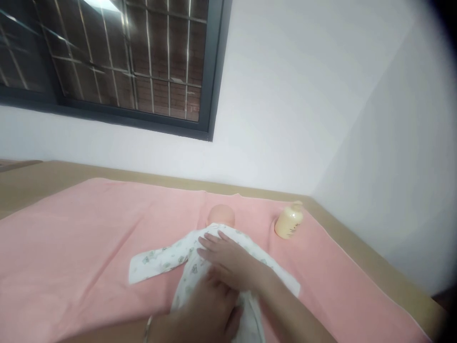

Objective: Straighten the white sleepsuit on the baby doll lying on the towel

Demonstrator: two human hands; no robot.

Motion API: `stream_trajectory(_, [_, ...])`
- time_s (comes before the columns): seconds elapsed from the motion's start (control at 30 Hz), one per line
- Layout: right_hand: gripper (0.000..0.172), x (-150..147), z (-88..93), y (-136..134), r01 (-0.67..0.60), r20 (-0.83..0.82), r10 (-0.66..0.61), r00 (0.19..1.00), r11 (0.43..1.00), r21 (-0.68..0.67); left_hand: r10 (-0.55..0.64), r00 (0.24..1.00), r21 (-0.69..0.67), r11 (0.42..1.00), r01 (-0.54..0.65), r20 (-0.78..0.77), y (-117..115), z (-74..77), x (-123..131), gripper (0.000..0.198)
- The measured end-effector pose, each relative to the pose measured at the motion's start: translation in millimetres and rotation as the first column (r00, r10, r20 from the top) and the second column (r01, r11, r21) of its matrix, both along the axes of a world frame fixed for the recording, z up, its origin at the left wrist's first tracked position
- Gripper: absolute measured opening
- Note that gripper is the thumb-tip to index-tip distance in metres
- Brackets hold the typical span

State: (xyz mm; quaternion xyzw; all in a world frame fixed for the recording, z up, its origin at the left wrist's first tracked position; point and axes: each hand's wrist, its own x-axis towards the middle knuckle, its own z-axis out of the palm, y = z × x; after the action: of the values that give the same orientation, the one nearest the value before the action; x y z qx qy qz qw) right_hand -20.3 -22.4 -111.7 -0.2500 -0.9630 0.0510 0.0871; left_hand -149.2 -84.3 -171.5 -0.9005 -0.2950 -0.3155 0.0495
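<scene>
A baby doll (221, 215) with a smooth bald head lies on a pink mat (107, 228). It wears a white long-sleeved garment (160, 262) with a small print, its sleeves spread to both sides. My right hand (228, 257) rests flat on the upper body, fingers stretched toward the head. Lower down, my left hand (207, 305) is over the garment, close below the right one and partly overlapping it. Motion blurs the left hand, and its fingertips are hidden. Both forearms cover much of the doll's lower part.
A cream-coloured pump bottle (289, 221) stands on the mat to the right of the doll's head. Beyond the mat runs a wooden table edge (64, 171) against a white wall (285, 95). A barred window (143, 62) is at the upper left.
</scene>
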Motion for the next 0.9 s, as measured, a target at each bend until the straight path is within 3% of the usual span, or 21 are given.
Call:
stream_trajectory(0.13, [0.045, 6, -1.8, 14, 0.119, -0.003, -0.119, 0.993, 0.992, -0.027, -0.042, 0.998, -0.035, 0.999, 0.041, -0.049, -5, 18.0, -1, 0.038])
stream_trajectory(0.23, [0.048, 17, 7.4, 3, 0.170, 0.010, -0.170, 0.985, 0.983, -0.062, -0.040, 0.998, -0.023, 0.999, 0.039, -0.043, -4, 18.9, -2, 0.035])
stream_trajectory(0.37, [0.042, 17, 16.5, -18, 0.088, -0.007, -0.089, 0.996, 0.993, -0.074, -0.031, 0.999, -0.033, 0.999, 0.030, -0.030, -1, 8.4, -2, 0.036])
stream_trajectory(0.5, [0.043, 6, 3.6, 0, 0.034, -0.022, -0.035, 0.999, 0.998, -0.058, -0.029, 0.998, -0.049, 0.998, 0.026, -0.050, -2, 9.7, -2, 0.038])
stream_trajectory(0.63, [0.053, 14, -11.0, 26, 0.188, -0.036, -0.195, 0.980, 0.971, -0.146, -0.017, 0.997, -0.017, 1.000, 0.016, -0.077, -6, 16.3, -4, 0.035])
stream_trajectory(0.73, [0.057, 26, -5.4, 19, 0.256, -0.016, -0.264, 0.964, 0.946, -0.198, -0.002, 0.996, -0.009, 1.000, 0.002, -0.090, -8, 19.6, -6, 0.036])
stream_trajectory(0.9, [0.045, 21, 9.1, -9, 0.088, -0.018, -0.091, 0.996, 0.991, -0.100, -0.030, 0.996, -0.079, 0.997, 0.023, -0.086, -7, 23.9, -5, 0.038])
